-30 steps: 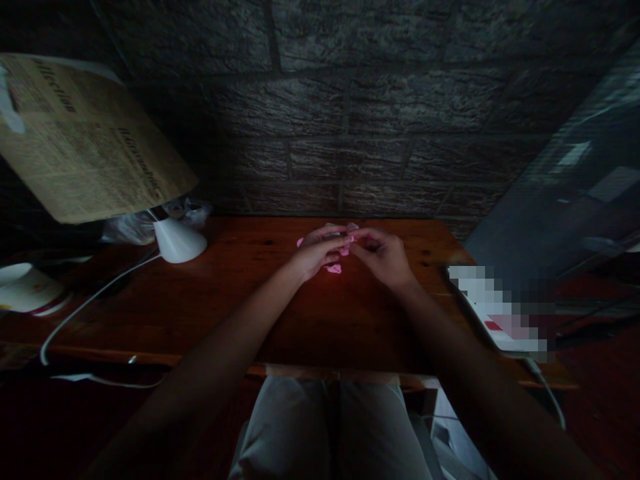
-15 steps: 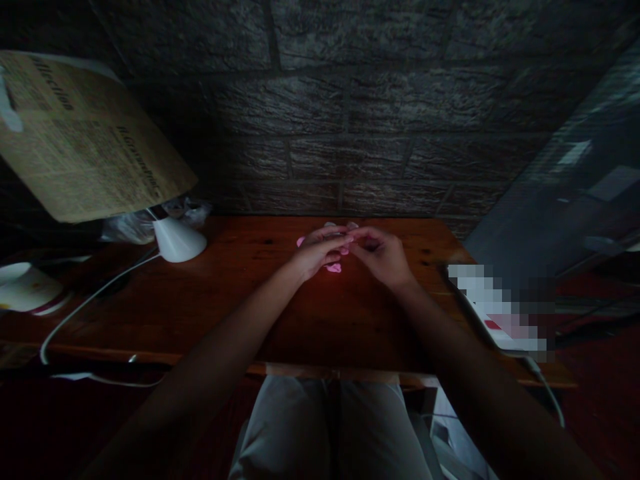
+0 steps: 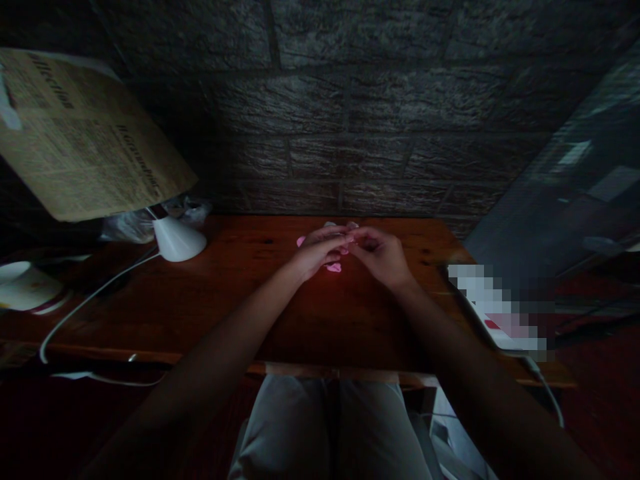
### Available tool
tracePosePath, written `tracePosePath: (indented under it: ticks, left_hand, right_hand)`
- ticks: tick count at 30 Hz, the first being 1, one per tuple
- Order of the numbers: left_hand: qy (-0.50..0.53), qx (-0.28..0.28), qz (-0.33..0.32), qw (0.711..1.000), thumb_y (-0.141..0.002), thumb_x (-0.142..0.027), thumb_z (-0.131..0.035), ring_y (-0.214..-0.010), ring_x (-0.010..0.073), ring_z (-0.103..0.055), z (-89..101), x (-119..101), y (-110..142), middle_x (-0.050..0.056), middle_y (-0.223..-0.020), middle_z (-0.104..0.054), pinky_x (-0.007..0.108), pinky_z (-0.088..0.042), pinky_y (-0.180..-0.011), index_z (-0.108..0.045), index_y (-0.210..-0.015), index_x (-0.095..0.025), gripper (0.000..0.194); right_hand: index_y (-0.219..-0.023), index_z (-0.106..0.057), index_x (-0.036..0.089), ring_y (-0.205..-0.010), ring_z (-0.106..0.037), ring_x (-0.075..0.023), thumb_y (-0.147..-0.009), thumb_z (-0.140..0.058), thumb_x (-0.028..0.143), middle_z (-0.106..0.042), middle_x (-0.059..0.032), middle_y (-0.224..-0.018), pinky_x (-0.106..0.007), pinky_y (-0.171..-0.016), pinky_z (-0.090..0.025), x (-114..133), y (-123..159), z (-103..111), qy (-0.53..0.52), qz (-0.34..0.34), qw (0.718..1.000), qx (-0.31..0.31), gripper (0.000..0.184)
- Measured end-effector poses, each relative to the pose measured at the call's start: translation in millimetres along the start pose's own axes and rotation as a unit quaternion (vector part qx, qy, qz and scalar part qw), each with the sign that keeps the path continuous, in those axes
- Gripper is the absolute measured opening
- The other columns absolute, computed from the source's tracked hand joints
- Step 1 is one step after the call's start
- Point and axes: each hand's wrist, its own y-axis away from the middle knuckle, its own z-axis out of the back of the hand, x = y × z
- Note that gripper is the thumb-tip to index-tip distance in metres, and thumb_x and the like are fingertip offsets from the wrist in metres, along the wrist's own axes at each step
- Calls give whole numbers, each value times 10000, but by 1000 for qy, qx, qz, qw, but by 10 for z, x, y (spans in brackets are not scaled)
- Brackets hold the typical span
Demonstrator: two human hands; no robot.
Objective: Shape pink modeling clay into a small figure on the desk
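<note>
My left hand [image 3: 320, 251] and my right hand [image 3: 381, 253] meet at the fingertips over the far middle of the wooden table [image 3: 230, 293]. Both hands have their fingers drawn together, pinching at one spot; whatever is between them is too small and dark to make out. Around and under the left hand lie several small, soft-looking pink pieces. One pink piece [image 3: 333, 267] lies just below the left fingers, another pink lump [image 3: 301, 241] at that hand's outer side. Paler pieces [image 3: 353, 225] show behind the fingertips, partly covered.
At the left stands a lamp with a white base [image 3: 179, 240] and newsprint shade [image 3: 95, 140]. A paper cup [image 3: 27, 287] lies on its side near a white cord [image 3: 85, 297]. A partly blurred white device [image 3: 493, 320] rests at the right edge. A dark stone wall [image 3: 310, 107] rises behind.
Very little differs. Both hands keep the same place and the fingertips stay together, with only a slight shift of the fingers.
</note>
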Motion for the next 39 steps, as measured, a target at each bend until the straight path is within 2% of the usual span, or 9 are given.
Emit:
tracePosePath:
  ticks: [9, 16, 23, 27, 34, 39]
  left_hand:
    - [-10, -33, -8, 999, -777, -187, -821, -654, 72, -615, -43, -30, 17, -3, -738, -685, 214, -477, -660, -747, -998, -162, 234]
    - [8, -26, 2, 1000, -853, -237, -763, -672, 84, -623, -33, -31, 11, 7, -754, -683, 216, -469, -652, -749, -980, -165, 147]
    - [-5, -29, -16, 999, -776, -159, -815, -642, 73, -609, -56, -29, 12, -3, -737, -688, 219, -470, -656, -753, -1010, -159, 242]
    - [-15, -44, -22, 999, -778, -181, -819, -644, 78, -613, -51, -12, 7, -5, -710, -682, 220, -473, -656, -760, -998, -162, 228]
    - [-32, -14, -36, 999, -753, -185, -827, -669, 85, -634, -23, 8, 3, 6, -792, -711, 220, -477, -643, -746, -1025, -165, 284]
    - [-60, -21, -55, 996, -784, -208, -812, -663, 85, -632, -12, 6, -3, 7, -772, -702, 212, -464, -627, -746, -1021, -164, 250]
  right_hand:
    - [-890, -746, 238, -803, -699, -177, -826, -731, 271, -755, -21, -880, -306, -705, -562, 9, -2, -6, -25, -1, 1000, -3, 74]
    - [-868, -737, 248, -822, -715, -180, -832, -712, 249, -779, -20, -928, -309, -708, -572, 26, -13, 19, 10, -23, 1000, -8, 43]
    - [-883, -735, 240, -810, -707, -176, -822, -729, 253, -762, -21, -899, -302, -698, -565, 26, -11, 13, -1, -24, 1000, 1, 62]
    - [-897, -745, 247, -798, -704, -176, -839, -715, 248, -768, -21, -904, -308, -704, -564, 35, -7, 22, 6, -20, 1000, 11, 65]
    - [-889, -746, 244, -809, -710, -186, -830, -709, 255, -769, -23, -897, -314, -707, -566, 0, -7, 18, 12, -11, 1000, -5, 71]
    - [-905, -742, 250, -856, -722, -191, -826, -709, 237, -779, -25, -938, -322, -734, -577, 10, -6, 8, 5, -20, 1000, -2, 86]
